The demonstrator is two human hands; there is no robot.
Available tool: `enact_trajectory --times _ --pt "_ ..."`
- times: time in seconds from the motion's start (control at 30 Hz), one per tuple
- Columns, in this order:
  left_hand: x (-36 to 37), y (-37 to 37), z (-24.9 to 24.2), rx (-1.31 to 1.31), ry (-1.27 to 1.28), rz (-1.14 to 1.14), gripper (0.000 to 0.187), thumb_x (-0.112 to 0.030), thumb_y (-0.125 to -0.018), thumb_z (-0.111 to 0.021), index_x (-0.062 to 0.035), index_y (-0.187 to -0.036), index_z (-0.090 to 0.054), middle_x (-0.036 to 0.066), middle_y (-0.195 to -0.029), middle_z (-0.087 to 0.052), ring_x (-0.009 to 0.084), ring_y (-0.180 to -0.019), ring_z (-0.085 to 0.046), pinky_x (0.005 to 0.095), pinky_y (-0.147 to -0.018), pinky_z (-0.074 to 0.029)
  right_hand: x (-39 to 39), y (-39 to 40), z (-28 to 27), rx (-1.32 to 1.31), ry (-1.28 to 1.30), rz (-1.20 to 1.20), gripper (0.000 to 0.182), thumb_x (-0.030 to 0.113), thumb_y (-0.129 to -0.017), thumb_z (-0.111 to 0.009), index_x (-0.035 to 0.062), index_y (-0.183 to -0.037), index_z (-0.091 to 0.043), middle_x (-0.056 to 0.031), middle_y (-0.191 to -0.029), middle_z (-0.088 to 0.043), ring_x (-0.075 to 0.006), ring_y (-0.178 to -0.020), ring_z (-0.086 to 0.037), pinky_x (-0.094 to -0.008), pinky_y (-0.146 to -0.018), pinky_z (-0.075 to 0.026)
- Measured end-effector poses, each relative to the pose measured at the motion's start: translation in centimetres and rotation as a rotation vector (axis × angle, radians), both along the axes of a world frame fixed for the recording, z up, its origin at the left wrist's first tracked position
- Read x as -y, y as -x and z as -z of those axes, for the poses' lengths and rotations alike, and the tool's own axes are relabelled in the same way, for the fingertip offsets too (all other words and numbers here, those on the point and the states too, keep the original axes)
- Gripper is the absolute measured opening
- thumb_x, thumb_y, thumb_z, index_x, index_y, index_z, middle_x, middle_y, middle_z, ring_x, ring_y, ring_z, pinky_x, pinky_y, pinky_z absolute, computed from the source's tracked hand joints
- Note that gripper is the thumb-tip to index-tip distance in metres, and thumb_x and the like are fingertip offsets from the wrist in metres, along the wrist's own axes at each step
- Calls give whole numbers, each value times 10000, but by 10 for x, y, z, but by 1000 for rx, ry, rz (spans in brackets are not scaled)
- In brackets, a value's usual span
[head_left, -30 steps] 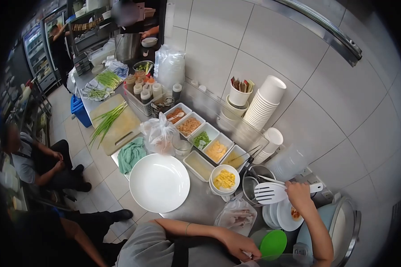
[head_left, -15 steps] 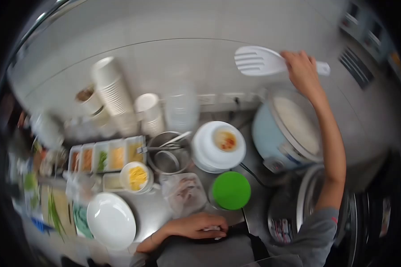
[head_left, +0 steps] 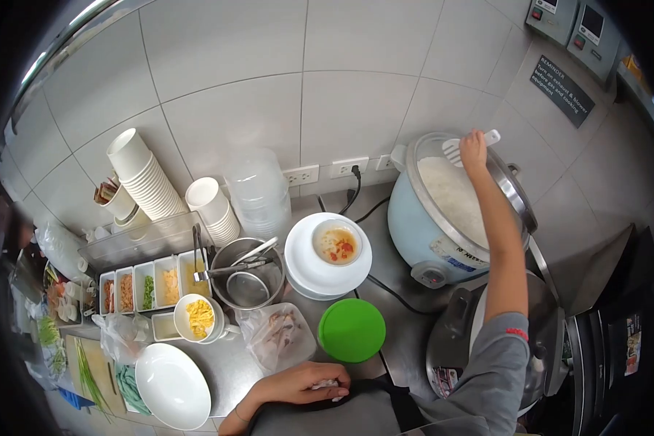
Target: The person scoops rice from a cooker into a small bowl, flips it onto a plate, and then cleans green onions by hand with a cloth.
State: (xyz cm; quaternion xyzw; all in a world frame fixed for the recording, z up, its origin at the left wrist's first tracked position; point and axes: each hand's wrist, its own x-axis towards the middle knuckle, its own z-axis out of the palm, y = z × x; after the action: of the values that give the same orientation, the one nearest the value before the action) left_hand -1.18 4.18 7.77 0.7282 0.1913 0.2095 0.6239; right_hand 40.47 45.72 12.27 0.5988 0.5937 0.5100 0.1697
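At the upper right, my right hand (head_left: 474,150) grips the handle of a white slotted paddle (head_left: 452,152), which is over the white rice (head_left: 454,198) in a large light-blue cooker (head_left: 418,240). My left hand (head_left: 309,383) rests near my waist with its fingers curled around something small and whitish that I cannot make out. In front of that hand lie a plastic bag of food (head_left: 282,336) and a green-lidded container (head_left: 352,330). A small bowl with red and orange residue (head_left: 338,245) sits on stacked white plates (head_left: 309,280).
A steel pot with utensils (head_left: 248,288), a cup of yellow strips (head_left: 199,318) and topping trays (head_left: 148,292) stand to the left. Stacked cups (head_left: 152,185) are near the wall. An oval white plate (head_left: 173,386) lies front left, and a second cooker (head_left: 454,341) front right.
My right hand has lowered the paddle from in front of the wall to the rice cooker's opening. The view has shifted. My left hand stays near my waist.
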Motion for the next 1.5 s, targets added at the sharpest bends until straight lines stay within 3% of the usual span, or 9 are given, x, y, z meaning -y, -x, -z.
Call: enact_trajectory --times 0.2,0.3,0.5,0.6,0.73,0.9,1.13,1.3,1.5 --pt "-4 -2 2 -59 -6 -87 162 -198 -879 -540 -45 -932 -549 70 -819 -594 230 -732 -589 304 -637 -442 -40 -9 29 -4 51 -161 196 219 -807 -490 138 -824 -668 -34 -828 -648 -201 -1021 -476 -376 -952 -257" --pt "-5 -3 6 -42 29 -92 163 -198 -877 -544 -46 -936 -550 68 -814 -597 221 -726 -590 297 -629 -440 -49 -2 27 94 187 -132 196 231 -810 -506 150 -843 -681 -14 -869 -664 -198 -1064 -482 -380 -1000 -202" --pt "-4 -6 4 -33 -33 -157 125 -147 -852 -578 -40 -914 -562 69 -797 -601 206 -708 -593 291 -620 -443 -25 -1 12 87 258 -308 187 198 -779 -507 116 -752 -673 -46 -793 -659 -194 -1004 -508 -381 -1018 -224" --pt "-2 1 14 -114 -124 -408 98 -111 -831 -601 -30 -881 -577 72 -768 -603 201 -688 -593 293 -620 -445 4 0 6 65 246 -381 177 179 -764 -512 93 -728 -662 -57 -774 -654 -199 -996 -513 -388 -1009 -246" --pt "4 27 39 -227 1 -582 95 -111 -827 -611 -21 -854 -593 71 -742 -607 158 -668 -572 269 -621 -437 56 3 5 43 253 -548 153 178 -724 -536 92 -712 -661 -38 -718 -650 -195 -959 -520 -384 -990 -258" --pt "11 23 30 -314 86 -526 102 -119 -836 -602 -18 -825 -585 45 -735 -603 117 -694 -558 258 -636 -438 67 4 -15 15 385 -589 139 163 -694 -547 103 -632 -656 -43 -670 -642 -188 -893 -528 -374 -958 -284" --pt "0 -4 27 -347 -258 -333 116 -147 -818 -623 -53 -880 -596 79 -797 -630 235 -716 -620 314 -645 -476 -30 -2 2 27 24 -293 173 173 -732 -534 104 -649 -669 -25 -676 -640 -188 -931 -513 -363 -948 -280" --pt "4 1 31 -324 -217 -367 130 -160 -794 -642 -73 -875 -590 84 -794 -621 271 -692 -612 334 -597 -485 -24 10 17 -92 154 -459 183 172 -757 -528 128 -674 -686 -11 -699 -653 -174 -954 -506 -362 -970 -261" --pt "-6 -17 31 -282 -241 -242 135 -159 -799 -632 -85 -901 -584 75 -825 -624 272 -707 -614 343 -602 -487 67 14 -2 -172 248 -682 100 125 -721 -541 96 -692 -632 -16 -702 -631 -168 -940 -510 -400 -950 -317"
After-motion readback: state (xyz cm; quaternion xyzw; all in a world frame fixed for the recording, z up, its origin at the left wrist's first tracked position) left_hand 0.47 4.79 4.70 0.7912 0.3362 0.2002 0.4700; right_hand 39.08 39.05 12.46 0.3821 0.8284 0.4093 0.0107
